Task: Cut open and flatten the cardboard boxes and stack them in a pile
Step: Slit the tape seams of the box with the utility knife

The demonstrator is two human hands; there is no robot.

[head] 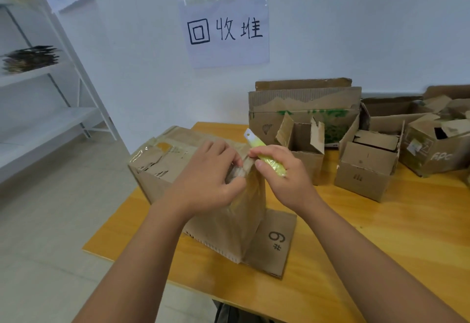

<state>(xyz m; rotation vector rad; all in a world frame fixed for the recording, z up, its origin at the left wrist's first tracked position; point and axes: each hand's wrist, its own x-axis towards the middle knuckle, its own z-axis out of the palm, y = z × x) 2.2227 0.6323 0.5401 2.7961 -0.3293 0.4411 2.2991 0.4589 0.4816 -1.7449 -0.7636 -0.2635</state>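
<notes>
Fingers (236, 162) on one box (178, 159), one yellow cutter (267, 157)

Taped box (178, 167) on desk (381, 246) near its left edge, a flap (273, 241) lying flat at its right. Open boxes (366, 167) right of it, against wall. Paper sign (225, 30) on wall behind. Shelf rack (45, 73) far left, on floor.

white wall (356, 17), shelving (50, 73), pale tiled floor (50, 221).
</notes>
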